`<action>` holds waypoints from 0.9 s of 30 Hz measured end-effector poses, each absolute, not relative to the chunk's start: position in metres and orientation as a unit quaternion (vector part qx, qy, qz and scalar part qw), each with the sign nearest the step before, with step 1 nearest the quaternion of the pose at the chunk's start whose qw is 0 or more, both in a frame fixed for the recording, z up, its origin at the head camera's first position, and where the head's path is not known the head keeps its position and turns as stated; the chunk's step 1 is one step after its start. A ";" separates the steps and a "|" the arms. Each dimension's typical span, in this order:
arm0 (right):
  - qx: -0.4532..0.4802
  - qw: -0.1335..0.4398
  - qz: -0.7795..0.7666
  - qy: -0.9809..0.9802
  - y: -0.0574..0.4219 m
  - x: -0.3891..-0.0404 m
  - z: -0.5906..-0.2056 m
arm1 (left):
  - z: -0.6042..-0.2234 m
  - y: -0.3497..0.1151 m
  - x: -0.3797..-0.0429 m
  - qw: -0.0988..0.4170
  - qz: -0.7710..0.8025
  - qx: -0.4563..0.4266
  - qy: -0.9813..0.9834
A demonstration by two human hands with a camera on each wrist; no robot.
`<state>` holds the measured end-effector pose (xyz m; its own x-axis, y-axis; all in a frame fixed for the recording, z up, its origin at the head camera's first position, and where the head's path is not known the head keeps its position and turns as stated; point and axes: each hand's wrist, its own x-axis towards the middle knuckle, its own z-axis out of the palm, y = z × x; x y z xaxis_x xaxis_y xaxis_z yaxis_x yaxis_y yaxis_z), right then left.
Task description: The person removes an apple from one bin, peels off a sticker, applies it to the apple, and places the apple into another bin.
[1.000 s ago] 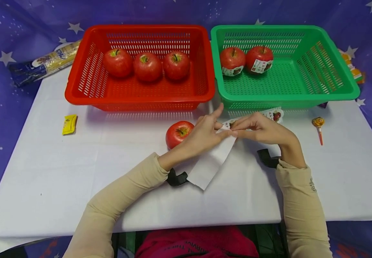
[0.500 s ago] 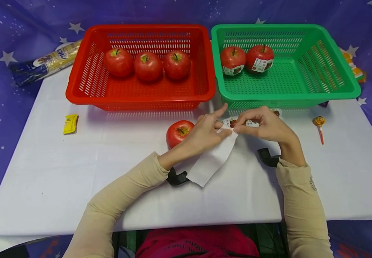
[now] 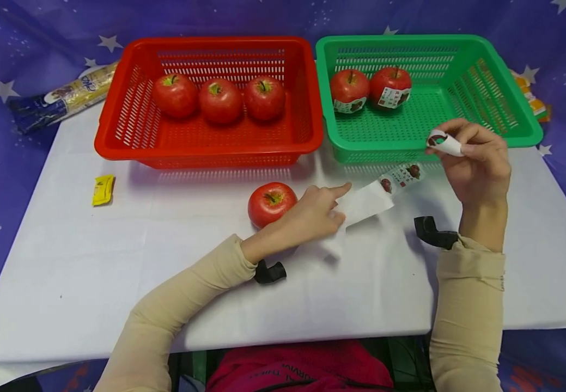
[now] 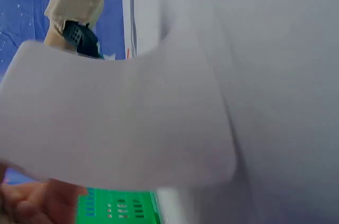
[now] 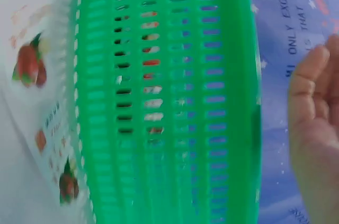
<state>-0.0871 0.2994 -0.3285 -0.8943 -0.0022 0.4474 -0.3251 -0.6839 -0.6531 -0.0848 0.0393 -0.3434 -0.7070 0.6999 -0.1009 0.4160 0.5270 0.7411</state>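
Note:
My left hand pinches a white strip of stickers between thumb and fingers, its index finger pointing out over the strip. The strip's far end, printed with red fruit pictures, lies toward the green basket. Raised in front of the green basket's right part, my right hand pinches a small curled sticker. A red apple rests on the table just beside my left hand. The left wrist view is mostly filled by the blank strip; the right wrist view shows printed stickers at its left.
A red basket holds 3 apples. In the green basket sit 2 apples with labels on them. A yellow packet lies on the left of the white table. A pasta bag lies behind the red basket's left side.
My right hand has come away from the strip, up and to the right, with a sticker in its fingers. The strip's blank end has swung round to the right. My left hand has barely moved.

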 end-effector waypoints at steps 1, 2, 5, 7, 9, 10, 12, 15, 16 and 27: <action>0.210 0.097 0.893 -0.385 0.295 -0.088 -0.327 | -0.344 0.039 -0.084 0.193 0.349 0.333 0.854; 0.216 0.099 0.886 -0.397 0.290 -0.088 -0.327 | -0.344 0.039 -0.083 0.187 0.346 0.338 0.855; 0.252 0.087 0.839 -0.474 0.271 -0.088 -0.325 | -0.344 0.038 -0.080 0.137 0.390 0.351 0.840; 0.282 0.082 0.786 -0.544 0.257 -0.086 -0.323 | -0.342 0.037 -0.079 0.107 0.449 0.346 0.817; 0.308 0.082 0.726 -0.610 0.244 -0.083 -0.322 | -0.340 0.036 -0.078 0.092 0.514 0.327 0.788; 0.318 0.083 0.695 -0.639 0.238 -0.081 -0.321 | -0.339 0.035 -0.078 0.093 0.540 0.311 0.776; 0.334 0.080 0.639 -0.689 0.228 -0.078 -0.321 | -0.338 0.035 -0.079 0.105 0.576 0.278 0.761; 0.337 0.068 0.590 -0.730 0.220 -0.076 -0.322 | -0.336 0.032 -0.080 0.118 0.590 0.248 0.759; 0.333 0.067 0.587 -0.735 0.220 -0.076 -0.323 | -0.335 0.032 -0.081 0.122 0.591 0.244 0.759; 0.220 0.011 0.716 -0.662 0.219 -0.083 -0.333 | -0.327 0.013 -0.089 0.092 0.531 0.285 0.793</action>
